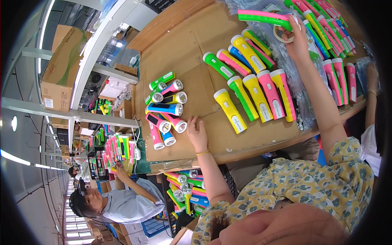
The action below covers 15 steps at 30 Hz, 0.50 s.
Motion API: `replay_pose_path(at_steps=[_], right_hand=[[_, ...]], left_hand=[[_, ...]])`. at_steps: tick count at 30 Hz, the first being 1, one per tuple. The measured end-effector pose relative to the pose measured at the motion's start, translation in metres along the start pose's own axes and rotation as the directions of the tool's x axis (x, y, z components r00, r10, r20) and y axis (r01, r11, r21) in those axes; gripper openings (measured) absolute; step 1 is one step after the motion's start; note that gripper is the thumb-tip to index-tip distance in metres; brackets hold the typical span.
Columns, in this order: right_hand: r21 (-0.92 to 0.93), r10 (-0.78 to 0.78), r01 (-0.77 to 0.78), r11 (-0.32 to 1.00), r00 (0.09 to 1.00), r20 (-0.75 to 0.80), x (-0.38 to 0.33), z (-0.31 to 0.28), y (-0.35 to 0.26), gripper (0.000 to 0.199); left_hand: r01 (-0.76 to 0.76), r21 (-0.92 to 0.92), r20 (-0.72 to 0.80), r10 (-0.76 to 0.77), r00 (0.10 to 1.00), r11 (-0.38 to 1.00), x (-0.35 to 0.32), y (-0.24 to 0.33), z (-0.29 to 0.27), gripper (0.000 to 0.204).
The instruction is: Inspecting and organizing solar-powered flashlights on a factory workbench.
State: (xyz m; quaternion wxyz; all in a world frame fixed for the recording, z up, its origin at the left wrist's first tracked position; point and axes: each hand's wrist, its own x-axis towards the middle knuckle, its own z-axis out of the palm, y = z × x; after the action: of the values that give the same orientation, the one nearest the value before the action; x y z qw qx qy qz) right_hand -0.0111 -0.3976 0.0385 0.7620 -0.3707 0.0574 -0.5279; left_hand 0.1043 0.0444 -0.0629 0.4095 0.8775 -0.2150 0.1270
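My left hand lies flat on the brown cardboard covering the table, fingers apart, holding nothing. It is just right of a loose pile of flashlights in green, pink, yellow and blue. My right hand reaches to the far right and grips the head end of a pink and green flashlight, held above the others. A small roll of tape sits at its thumb. Between the hands lies a row of flashlights side by side.
More flashlights lie on clear plastic bags at the far right. Another person's hand shows at the right edge. A crate of flashlights sits under the table. A co-worker sits lower left beside metal shelves with cartons.
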Motion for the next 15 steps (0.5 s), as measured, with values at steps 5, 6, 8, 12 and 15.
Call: replay_pose_path(at_steps=[5,6,8,12,15], right_hand=[[0.012,-0.017,0.017,1.0,1.0,0.002,0.001,-0.001,0.002,0.079],[0.012,-0.021,0.021,1.0,1.0,0.019,0.002,-0.001,0.003,0.079],[0.017,-0.024,0.023,1.0,0.999,0.037,0.002,0.0,0.003,0.079],[0.024,-0.031,0.03,0.999,0.999,0.033,0.001,0.002,0.004,0.08],[0.016,-0.042,0.042,0.999,0.999,0.026,0.004,-0.002,0.004,0.08]], left_hand=[[0.003,-0.022,-0.005,-0.003,1.0,1.0,0.001,-0.003,0.0,0.027],[0.005,-0.02,-0.001,-0.005,1.0,1.0,0.0,-0.003,0.001,0.027],[0.001,-0.019,-0.006,-0.001,1.0,1.0,-0.001,-0.002,0.0,0.027],[0.119,-0.251,-0.086,-0.144,0.986,0.961,-0.001,-0.002,-0.004,0.023],[-0.001,-0.346,-0.395,-0.145,0.907,0.938,0.007,0.01,-0.024,0.021]])
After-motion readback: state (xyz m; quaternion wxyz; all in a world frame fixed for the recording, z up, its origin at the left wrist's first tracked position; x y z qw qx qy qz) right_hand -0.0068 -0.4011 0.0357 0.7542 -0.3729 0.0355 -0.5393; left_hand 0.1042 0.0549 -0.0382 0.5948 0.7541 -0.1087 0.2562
